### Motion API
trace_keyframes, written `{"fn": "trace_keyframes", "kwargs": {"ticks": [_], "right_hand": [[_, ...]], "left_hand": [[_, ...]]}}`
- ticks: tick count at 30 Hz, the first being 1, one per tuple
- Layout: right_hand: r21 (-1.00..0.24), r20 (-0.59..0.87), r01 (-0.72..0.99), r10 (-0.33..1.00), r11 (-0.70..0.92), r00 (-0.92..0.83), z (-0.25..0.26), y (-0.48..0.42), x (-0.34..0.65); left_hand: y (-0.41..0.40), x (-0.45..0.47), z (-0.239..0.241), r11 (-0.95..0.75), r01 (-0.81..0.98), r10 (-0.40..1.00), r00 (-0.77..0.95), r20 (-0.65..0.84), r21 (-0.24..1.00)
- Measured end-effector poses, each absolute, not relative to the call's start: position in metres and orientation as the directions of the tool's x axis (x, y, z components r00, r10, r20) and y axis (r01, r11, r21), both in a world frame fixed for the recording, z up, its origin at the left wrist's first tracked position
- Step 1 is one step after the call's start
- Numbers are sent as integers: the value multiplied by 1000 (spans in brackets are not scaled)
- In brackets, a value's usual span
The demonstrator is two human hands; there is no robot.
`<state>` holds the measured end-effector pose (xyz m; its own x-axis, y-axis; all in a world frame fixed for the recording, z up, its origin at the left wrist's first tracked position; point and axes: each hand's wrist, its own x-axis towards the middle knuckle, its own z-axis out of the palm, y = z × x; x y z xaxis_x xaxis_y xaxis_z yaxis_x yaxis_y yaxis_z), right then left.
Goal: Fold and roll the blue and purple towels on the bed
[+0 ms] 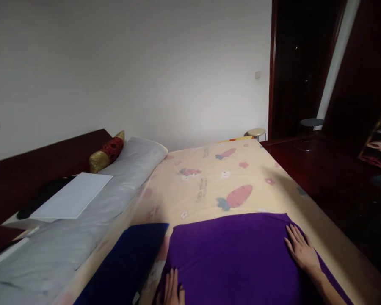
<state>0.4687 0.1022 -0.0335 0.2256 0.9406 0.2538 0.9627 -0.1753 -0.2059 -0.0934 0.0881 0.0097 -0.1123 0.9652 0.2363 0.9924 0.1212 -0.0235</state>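
A purple cloth [235,254] lies spread over the near part of the bed, its far edge running nearly straight across. My left hand [172,290] rests flat near its left edge, fingers stretched forward, the palm cut off by the bottom of the view. On the cloth's right edge lies my right hand [301,250], palm down with the fingers extended. Neither hand grips anything. Just left of the cloth is a dark blue flat piece [127,258], perhaps folded fabric; its near end runs out of view.
The bed wears a cream sheet [206,195] with carrot prints. Along its left side lies a long grey pillow [111,203], bearing a white board [73,195]. A red and gold cushion [109,150] leans by the dark headboard [51,163]. Stools [311,123] stand beyond the bed.
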Motion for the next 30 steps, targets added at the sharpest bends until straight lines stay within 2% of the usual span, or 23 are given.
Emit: {"fn": "trace_keyframes", "kwargs": {"ticks": [3,6,9,12,15,18,21,25,30], "right_hand": [[-268,261,946,932,-181,253,-24,106,431],[-353,240,933,971,67,21,-16,110,372],[-416,203,882,968,224,-150,-10,121,314],[-442,146,854,962,273,-232,-3,143,287],[-414,98,882,974,225,-202,3,170,311],[-324,76,945,997,42,-18,1,189,374],[-237,129,960,975,-146,180,-10,192,438],[-163,163,960,953,-229,255,-19,186,469],[-124,140,963,957,-239,255,-16,184,459]], "left_hand": [[108,-19,17,-127,991,976,119,185,32],[128,57,17,-331,937,941,320,109,111],[146,113,12,-430,888,903,425,69,164],[168,130,10,-479,860,877,478,52,176],[197,97,16,-434,891,900,434,30,136],[228,20,21,-189,981,982,189,15,41],[250,-65,17,55,997,997,-52,62,-46],[256,-125,6,33,997,981,-20,194,-65],[253,-122,0,2,1000,968,-2,251,0]]}}
